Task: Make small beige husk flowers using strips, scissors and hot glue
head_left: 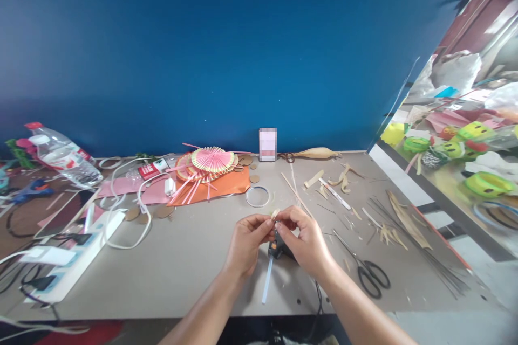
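My left hand (250, 237) and my right hand (305, 237) meet over the middle of the table, fingertips pinched close together. A small pale, husk-like piece (275, 213) pokes out between them; the left fingers close on it. What the right fingertips pinch is mostly covered by the fingers. Directly beneath the hands lies a black glue gun (275, 248) with an orange detail, partly hidden by my right hand. Its translucent glue stick (267, 281) points toward me. Beyond the hands, a thin silvery ring (257, 197) lies flat.
Scissors (370, 275), dark wires (429, 256) and dried husk strips (408, 221) lie at right. Pink-green paper fans (214, 161) rest on an orange sheet (230, 186). At left are a power strip (81, 259) with cables and a plastic bottle (65, 156). A blue panel (259, 54) stands behind.
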